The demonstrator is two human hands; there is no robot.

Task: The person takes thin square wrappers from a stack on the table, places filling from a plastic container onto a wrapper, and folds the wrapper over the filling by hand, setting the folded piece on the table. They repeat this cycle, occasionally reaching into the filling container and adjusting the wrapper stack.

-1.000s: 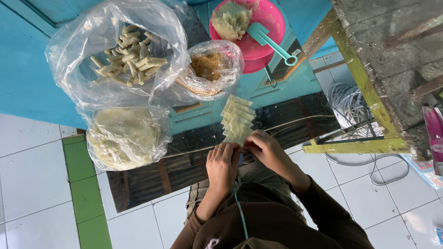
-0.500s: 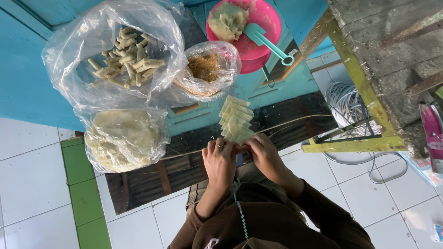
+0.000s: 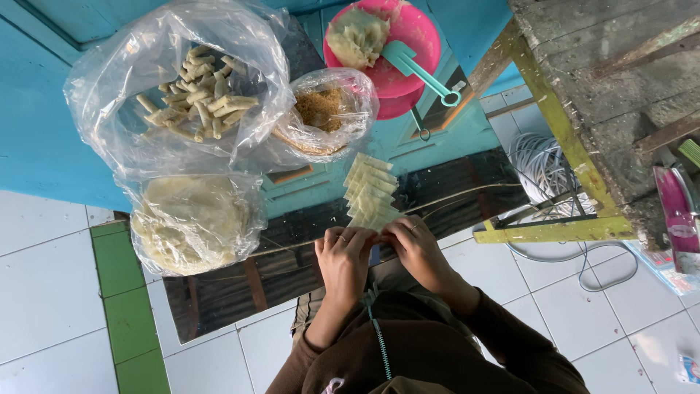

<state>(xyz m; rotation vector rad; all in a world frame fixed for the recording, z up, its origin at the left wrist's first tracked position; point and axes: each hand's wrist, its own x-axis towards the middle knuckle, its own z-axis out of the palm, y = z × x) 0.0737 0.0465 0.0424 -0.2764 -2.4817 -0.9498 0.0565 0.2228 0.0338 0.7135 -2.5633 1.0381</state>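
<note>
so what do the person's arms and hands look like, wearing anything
Both arms are in long dark brown sleeves that end at the wrists, part of a zip-front top with a teal zipper. The left hand and right hand are bare, without gloves. Each seems to carry a thin ring on one finger, though that is small and hard to confirm.

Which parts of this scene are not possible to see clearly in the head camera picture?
- What the left hand and right hand pinch: the fingers cover it, beside the row of pale wrappers.
- Contents of the lower plastic bag: a pale mass, blurred by wrinkled film.
- Brown filling: grains too small to identify.
- Pink object: cut off by the right edge.
- Person's lap: hidden by the brown sleeves.
</note>
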